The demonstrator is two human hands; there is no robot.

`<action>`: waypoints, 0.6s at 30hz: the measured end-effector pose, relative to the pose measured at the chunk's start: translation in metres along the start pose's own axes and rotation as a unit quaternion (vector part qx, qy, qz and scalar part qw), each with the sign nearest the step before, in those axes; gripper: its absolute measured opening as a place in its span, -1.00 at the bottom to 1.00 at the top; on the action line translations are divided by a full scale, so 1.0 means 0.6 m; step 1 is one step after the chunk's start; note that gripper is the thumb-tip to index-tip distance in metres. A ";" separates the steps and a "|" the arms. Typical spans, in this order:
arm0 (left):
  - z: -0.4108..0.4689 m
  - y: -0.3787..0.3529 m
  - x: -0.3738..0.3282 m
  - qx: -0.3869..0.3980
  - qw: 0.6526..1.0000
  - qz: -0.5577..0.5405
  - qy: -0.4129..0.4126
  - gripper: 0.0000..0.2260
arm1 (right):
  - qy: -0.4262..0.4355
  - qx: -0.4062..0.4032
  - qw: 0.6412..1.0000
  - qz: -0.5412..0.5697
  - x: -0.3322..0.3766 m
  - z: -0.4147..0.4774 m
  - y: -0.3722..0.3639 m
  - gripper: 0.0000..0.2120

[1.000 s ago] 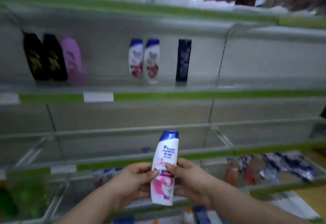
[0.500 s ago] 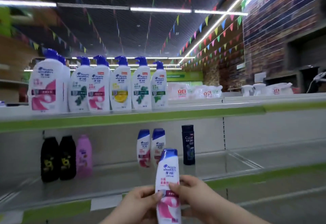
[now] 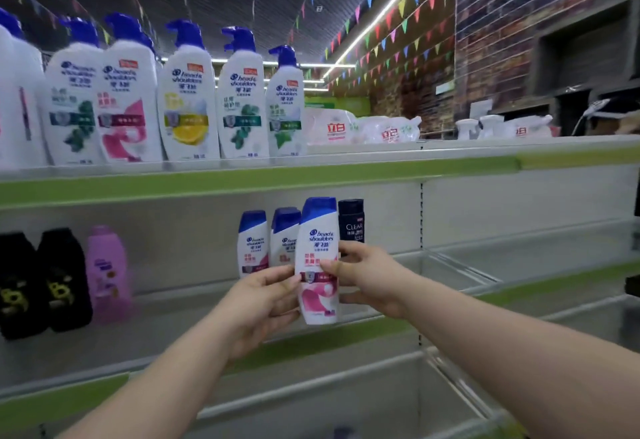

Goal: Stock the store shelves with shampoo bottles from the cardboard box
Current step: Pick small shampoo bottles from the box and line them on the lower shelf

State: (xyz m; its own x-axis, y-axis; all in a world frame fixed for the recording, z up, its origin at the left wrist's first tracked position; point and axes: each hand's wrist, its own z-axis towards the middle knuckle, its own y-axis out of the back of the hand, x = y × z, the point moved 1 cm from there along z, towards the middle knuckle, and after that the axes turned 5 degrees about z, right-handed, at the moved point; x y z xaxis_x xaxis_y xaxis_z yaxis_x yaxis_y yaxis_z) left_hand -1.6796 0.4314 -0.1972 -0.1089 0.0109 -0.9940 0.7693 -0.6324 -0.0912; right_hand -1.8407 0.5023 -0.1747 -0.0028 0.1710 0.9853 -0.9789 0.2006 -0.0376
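A white shampoo bottle (image 3: 318,258) with a blue cap and pink label is held upright in front of the middle shelf (image 3: 242,303). My left hand (image 3: 263,300) grips its left side and my right hand (image 3: 367,279) grips its right side, thumbs on the label. Just behind it on that shelf stand two matching small white bottles (image 3: 254,243) and a black Clear bottle (image 3: 351,220). The cardboard box is out of sight.
The top shelf (image 3: 311,170) carries a row of several large pump bottles (image 3: 188,99) and white refill bags (image 3: 363,130). Two black bottles (image 3: 45,283) and a pink bottle (image 3: 107,272) stand at the left of the middle shelf. Wire dividers (image 3: 460,265) partition the shelf's right side.
My view has tilted up from the lower shelves to the top shelf. Both hands have lifted the bottle up and forward, to the two matching bottles on the middle shelf.
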 end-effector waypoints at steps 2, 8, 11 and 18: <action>0.021 0.001 0.007 -0.014 1.000 0.000 0.005 -0.85 | -0.005 0.014 1.000 -0.006 -0.011 0.026 0.013 -0.83; 0.081 -0.013 0.016 -0.052 0.997 0.059 0.019 -0.84 | 0.022 -0.005 0.995 -0.097 -0.042 0.103 0.067 -0.71; 0.109 -0.018 0.013 -0.075 0.991 0.104 0.023 -0.87 | 0.023 -0.024 0.992 -0.124 -0.066 0.135 0.084 -0.58; 0.142 -0.007 0.004 -0.175 0.973 0.148 -0.031 -0.87 | 0.016 -0.096 0.991 -0.096 -0.106 0.199 0.087 -0.72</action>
State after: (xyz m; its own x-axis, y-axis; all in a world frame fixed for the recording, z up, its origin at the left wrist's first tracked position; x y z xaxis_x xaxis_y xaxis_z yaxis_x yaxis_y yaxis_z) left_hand -1.7369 0.3678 -0.1944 0.1201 -0.1857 -0.9752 0.9390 -0.2977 0.1723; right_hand -1.9159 0.3867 -0.2195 0.1897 0.1418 0.9716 -0.9038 0.4117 0.1164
